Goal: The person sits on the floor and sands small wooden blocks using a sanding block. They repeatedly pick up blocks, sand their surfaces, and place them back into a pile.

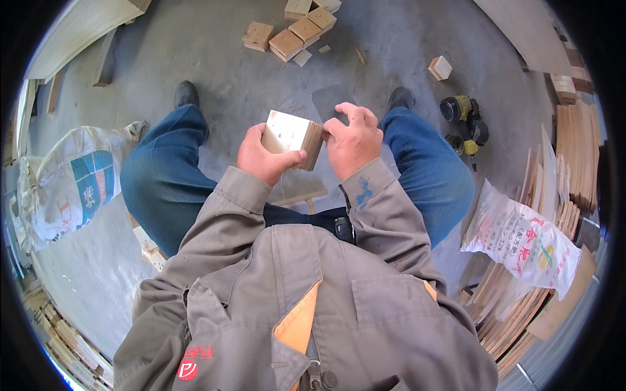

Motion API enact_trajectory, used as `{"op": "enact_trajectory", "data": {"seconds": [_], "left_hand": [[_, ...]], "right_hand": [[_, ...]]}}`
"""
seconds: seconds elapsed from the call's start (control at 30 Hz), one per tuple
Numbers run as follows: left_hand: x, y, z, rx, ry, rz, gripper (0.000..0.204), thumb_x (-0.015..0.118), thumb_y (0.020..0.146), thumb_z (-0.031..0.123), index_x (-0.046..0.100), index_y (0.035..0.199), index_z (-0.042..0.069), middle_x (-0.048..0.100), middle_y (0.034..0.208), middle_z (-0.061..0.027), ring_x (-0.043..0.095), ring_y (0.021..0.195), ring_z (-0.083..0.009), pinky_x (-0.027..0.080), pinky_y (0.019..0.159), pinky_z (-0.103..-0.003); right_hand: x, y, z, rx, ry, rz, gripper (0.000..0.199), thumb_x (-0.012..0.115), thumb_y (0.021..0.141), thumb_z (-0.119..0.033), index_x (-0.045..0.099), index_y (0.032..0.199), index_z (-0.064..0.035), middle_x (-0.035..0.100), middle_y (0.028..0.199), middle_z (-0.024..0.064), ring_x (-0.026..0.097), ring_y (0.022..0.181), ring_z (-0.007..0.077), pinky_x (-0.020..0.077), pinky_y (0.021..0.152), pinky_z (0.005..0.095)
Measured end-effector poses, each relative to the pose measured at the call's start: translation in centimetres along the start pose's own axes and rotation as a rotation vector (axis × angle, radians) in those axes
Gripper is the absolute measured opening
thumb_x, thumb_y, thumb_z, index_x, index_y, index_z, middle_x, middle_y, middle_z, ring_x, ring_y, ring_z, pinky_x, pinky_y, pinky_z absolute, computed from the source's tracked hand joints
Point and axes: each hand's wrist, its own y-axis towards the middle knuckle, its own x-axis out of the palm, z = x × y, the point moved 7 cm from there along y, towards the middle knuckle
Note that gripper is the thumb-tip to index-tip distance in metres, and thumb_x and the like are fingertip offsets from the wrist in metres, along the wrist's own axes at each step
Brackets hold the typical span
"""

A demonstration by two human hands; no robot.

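Observation:
My left hand [266, 156] is wrapped round a squarish wooden block [285, 132], thumb along its near edge. The block has a pale top face with small dark holes, and thin plywood layers show on its right side. Close by that layered side is my right hand [354, 140]. Its thumb and forefinger pinch together at the block's edge, while the other fingers are curled and raised. Whatever lies between those fingertips, if anything, is too small to make out.
Several similar wooden blocks [297, 38] lie grouped on the floor ahead, with a single block [440, 68] farther right. A yellow-and-black power drill [464, 117] rests beside my right foot. White sacks [518, 238] lie either side, and stacked wooden strips [577, 156] stand at the right.

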Motion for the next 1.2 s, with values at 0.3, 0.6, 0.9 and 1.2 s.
{"op": "enact_trajectory", "data": {"seconds": [0.3, 0.6, 0.9, 1.2], "left_hand": [[-1.6, 0.8, -0.6, -0.045, -0.067, 0.122, 0.085, 0.095, 0.069, 0.027, 0.053, 0.130, -0.014, 0.067, 0.117, -0.0214, 0.069, 0.102, -0.0237, 0.058, 0.088, -0.035], [-1.6, 2.1, -3.6, -0.132, -0.348, 0.104, 0.067, 0.088, 0.077, 0.016, 0.057, 0.128, -0.012, 0.071, 0.111, -0.0175, 0.071, 0.097, -0.0208, 0.058, 0.086, -0.033], [-1.6, 2.3, -4.0, -0.185, -0.369, 0.027, 0.065, 0.084, 0.077, 0.018, 0.058, 0.132, -0.006, 0.071, 0.113, -0.0126, 0.070, 0.095, -0.0188, 0.054, 0.084, -0.031], [0.0, 0.9, -3.2, -0.440, -0.672, -0.088, 0.067, 0.077, 0.080, 0.032, 0.057, 0.137, 0.004, 0.064, 0.122, -0.0101, 0.062, 0.111, -0.0237, 0.050, 0.093, -0.045]], "right_hand": [[-0.8, -0.4, 0.3, 0.024, 0.077, 0.001, 0.015, 0.081, 0.079, -0.015, 0.075, 0.091, -0.0209, 0.058, 0.131, 0.0037, 0.050, 0.125, 0.0386, 0.0457, 0.089, 0.0543], [-1.3, -0.6, 3.5, 0.224, 0.063, 0.020, 0.012, 0.083, 0.079, -0.016, 0.076, 0.087, -0.0221, 0.061, 0.134, 0.0063, 0.058, 0.119, 0.0356, 0.0513, 0.093, 0.0474], [-0.5, -0.6, 7.0, 0.284, 0.384, 0.020, 0.048, 0.080, 0.080, -0.013, 0.071, 0.127, -0.0148, 0.057, 0.139, 0.0216, 0.055, 0.127, 0.0403, 0.0453, 0.109, 0.0461], [1.4, -0.6, 5.2, 0.584, 1.032, 0.027, 0.064, 0.078, 0.091, -0.019, 0.053, 0.147, 0.0007, 0.054, 0.142, 0.0199, 0.059, 0.124, 0.0297, 0.0517, 0.102, 0.0385]]}}
